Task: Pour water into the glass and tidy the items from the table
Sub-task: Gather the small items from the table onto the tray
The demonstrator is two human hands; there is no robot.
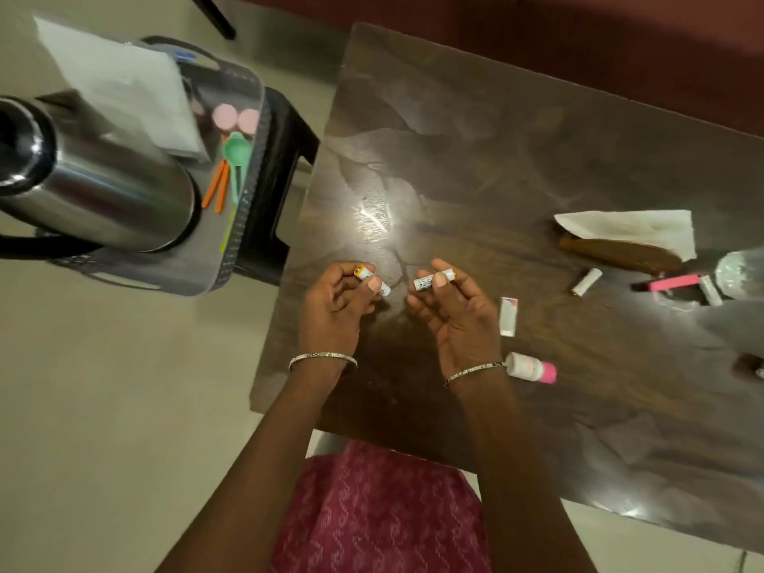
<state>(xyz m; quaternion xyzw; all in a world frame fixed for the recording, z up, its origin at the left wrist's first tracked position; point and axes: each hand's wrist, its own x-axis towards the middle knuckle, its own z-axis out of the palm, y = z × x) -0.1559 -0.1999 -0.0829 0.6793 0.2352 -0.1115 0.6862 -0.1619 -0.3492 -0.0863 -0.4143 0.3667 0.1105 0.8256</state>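
Over table [475, 167], each hand pinches white gold-capped battery.

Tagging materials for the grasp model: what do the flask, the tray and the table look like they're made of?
Flask: brushed metal, likely stainless steel, with streaky highlights. Tray: grey, probably plastic, with a dotted textured rim. Table: dark wood or wood-look laminate, glossy, with visible grain and a sharp lamp glare.

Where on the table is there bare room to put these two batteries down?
Bare: the far half of the table, beyond both hands and left of the tissue. Also the near right corner. Crowded: the right side, around the loose battery, pink pen and small bottle.
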